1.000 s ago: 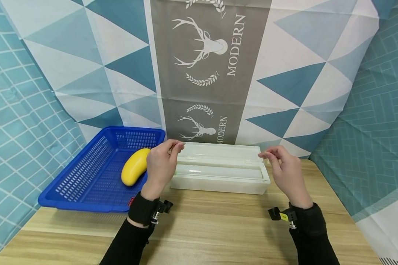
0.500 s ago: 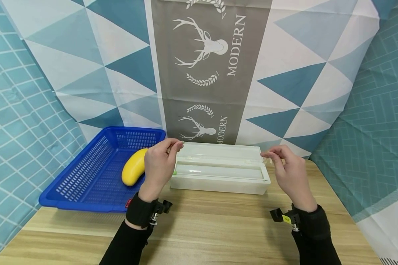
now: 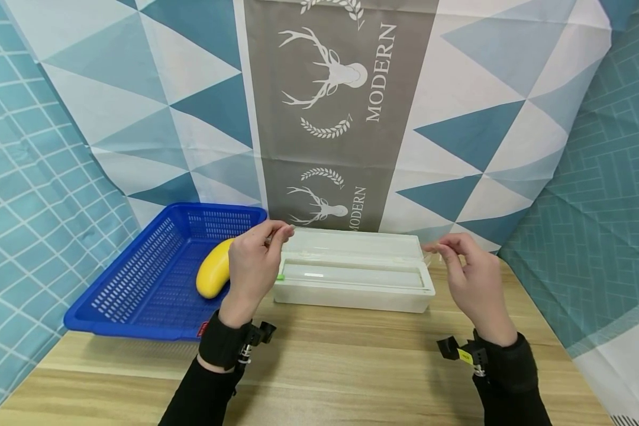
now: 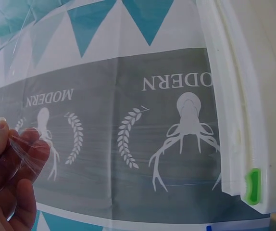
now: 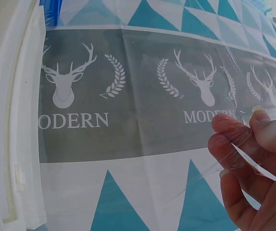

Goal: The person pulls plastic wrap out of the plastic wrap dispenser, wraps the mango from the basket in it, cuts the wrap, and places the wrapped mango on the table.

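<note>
A white cling film dispenser (image 3: 351,299) lies lengthwise on the table with its lid (image 3: 357,244) raised at the back. Clear cling film (image 4: 27,159) stretches between both hands and shows as creases and glints in the wrist views. My left hand (image 3: 252,266) pinches one corner of it between thumb and fingers, above the dispenser's left end. At the other end, my right hand (image 3: 475,281) pinches the opposite corner, just right of the box. A green slider (image 4: 254,186) sits at the dispenser's left end, partly behind the left hand in the head view.
Left of the dispenser stands a blue perforated basket (image 3: 80,319). In it lies a plump, curved yellow fruit or vegetable (image 3: 213,272), partly hidden by the left hand. A patterned cloth (image 3: 330,136) hangs behind the wooden table (image 3: 351,367).
The hands have drawn slightly apart, the left one a little leftward and the right one rightward, with the film still pinched. The green slider now shows beside the left hand.
</note>
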Available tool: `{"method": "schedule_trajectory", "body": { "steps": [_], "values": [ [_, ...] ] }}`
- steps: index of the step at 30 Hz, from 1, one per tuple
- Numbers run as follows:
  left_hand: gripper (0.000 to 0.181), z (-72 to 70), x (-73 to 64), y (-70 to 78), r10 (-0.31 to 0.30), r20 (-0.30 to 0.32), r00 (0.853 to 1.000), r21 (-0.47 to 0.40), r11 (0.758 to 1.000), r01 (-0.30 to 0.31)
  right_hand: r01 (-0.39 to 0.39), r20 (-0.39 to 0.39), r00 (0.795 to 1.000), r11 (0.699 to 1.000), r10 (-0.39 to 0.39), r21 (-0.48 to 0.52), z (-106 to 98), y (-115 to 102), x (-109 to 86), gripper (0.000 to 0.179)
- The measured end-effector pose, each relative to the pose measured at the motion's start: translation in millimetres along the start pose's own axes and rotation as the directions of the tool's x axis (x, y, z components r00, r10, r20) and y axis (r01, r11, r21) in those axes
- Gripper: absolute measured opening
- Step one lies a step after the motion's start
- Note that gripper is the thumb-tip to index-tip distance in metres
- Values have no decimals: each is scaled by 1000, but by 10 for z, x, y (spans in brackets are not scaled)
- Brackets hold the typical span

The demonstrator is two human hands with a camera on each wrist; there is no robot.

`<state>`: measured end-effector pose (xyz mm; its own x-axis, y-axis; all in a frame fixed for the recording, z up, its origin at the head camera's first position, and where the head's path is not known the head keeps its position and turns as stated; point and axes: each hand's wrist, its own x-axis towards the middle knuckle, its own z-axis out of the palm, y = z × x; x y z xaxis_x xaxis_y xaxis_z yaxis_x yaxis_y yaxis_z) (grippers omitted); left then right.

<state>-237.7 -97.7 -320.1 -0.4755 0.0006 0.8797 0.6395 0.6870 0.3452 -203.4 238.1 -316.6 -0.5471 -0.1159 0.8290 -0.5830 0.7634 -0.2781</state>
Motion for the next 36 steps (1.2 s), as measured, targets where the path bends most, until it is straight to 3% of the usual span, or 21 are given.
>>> {"method": "schedule_trajectory", "body": {
  "steps": [36],
  "values": [
    [16, -234, 81, 183, 84, -87, 993, -78, 993, -91, 48, -77, 996, 997, -44, 55, -218, -207, 25, 12]
  ]
}}
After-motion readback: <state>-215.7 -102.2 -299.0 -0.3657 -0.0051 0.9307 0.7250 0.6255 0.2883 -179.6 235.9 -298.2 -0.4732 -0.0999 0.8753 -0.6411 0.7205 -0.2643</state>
